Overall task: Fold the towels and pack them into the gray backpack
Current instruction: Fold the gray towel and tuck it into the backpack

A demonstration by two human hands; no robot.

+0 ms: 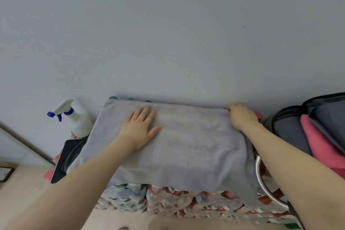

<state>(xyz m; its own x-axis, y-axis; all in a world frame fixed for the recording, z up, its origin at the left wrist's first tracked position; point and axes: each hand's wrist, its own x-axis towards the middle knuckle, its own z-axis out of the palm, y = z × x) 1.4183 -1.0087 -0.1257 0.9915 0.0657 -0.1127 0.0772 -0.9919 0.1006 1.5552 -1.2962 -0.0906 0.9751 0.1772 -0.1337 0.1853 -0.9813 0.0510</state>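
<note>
Your left hand (pixel 139 129) lies flat on the gray towel (pixel 179 147), fingers straight and spread, pressing it down. Your right hand (pixel 241 116) is at the towel's far right corner, and its fingers curl over the edge and pinch the cloth. The towel is spread across packs of bottles (pixel 168 201) by the wall, and its near edge hangs over them. The gray backpack (pixel 291 129) sits open just to the right, with a pink towel (pixel 317 140) inside. A white spray bottle (pixel 74 117) stands to the left.
</note>
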